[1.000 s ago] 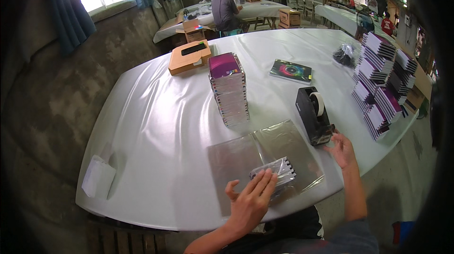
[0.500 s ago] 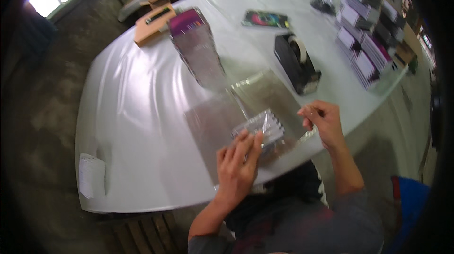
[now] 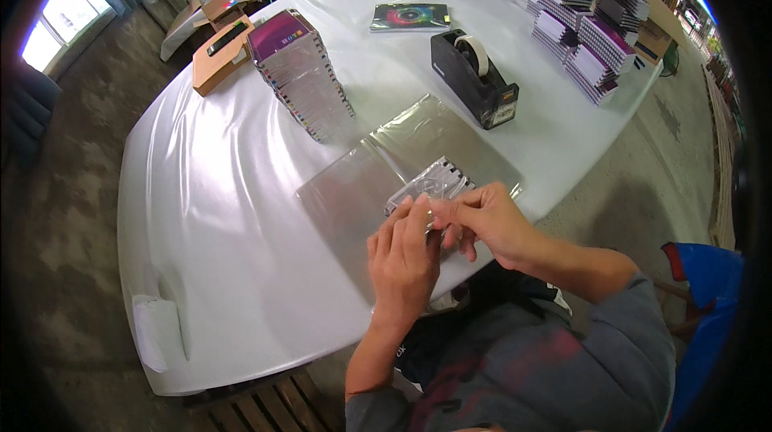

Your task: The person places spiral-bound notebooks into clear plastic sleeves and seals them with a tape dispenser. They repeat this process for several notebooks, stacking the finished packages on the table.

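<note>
A spiral-bound notebook (image 3: pixel 434 181), covered in clear shiny film, lies near the table's front edge. Under it are spread clear plastic sheets (image 3: pixel 418 130). My left hand (image 3: pixel 402 251) holds the near side of the notebook, fingers close together on the film. From the right, my right hand (image 3: pixel 494 223) reaches across to the same near edge, its thumb and forefinger pinched beside my left fingertips. Whatever is in that pinch is too small to make out. Beyond the sheets stands a black tape dispenser (image 3: pixel 474 82) with a roll in it.
A tall stack of film-wrapped notebooks (image 3: pixel 301 78) stands at the back left, next to a cardboard box (image 3: pixel 219 60). Farther back lies a colourful notebook (image 3: pixel 410 17). Piles of spiral notebooks (image 3: pixel 583 26) fill the far right. A white roll (image 3: pixel 159 334) is at the left edge.
My right hand has moved left, from beside the sheets to the wrapped notebook, and now meets my left hand. My left hand stays on the notebook. The view has shifted slightly.
</note>
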Demonstrator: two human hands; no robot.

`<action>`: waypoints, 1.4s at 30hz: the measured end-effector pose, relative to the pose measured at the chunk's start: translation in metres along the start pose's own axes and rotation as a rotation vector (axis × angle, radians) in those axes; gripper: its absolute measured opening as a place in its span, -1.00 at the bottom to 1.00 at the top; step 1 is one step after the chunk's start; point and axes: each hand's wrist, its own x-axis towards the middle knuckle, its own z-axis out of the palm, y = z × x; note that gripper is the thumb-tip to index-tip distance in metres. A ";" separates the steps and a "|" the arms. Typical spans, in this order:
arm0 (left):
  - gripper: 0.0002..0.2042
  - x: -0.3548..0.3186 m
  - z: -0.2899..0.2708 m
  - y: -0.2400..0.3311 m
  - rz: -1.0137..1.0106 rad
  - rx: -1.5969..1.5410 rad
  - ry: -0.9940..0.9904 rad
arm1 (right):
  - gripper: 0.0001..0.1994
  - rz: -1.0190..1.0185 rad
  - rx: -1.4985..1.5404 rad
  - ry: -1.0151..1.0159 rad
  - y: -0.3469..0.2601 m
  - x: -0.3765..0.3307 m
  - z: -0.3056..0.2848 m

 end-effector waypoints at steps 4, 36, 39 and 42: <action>-0.50 0.003 -0.002 0.003 0.015 0.077 -0.099 | -0.72 -0.012 0.013 0.061 0.009 0.001 -0.001; -0.01 0.069 -0.015 0.056 -0.555 -0.464 -0.044 | -0.37 -0.375 -0.268 -0.442 0.114 0.015 -0.033; -0.11 0.040 -0.020 0.052 -0.513 -0.825 0.135 | -0.17 -0.387 0.425 -0.372 0.100 0.028 -0.040; -0.17 -0.005 -0.009 0.021 -0.361 -0.356 -0.036 | -0.16 -0.372 0.596 -0.357 0.071 0.054 -0.052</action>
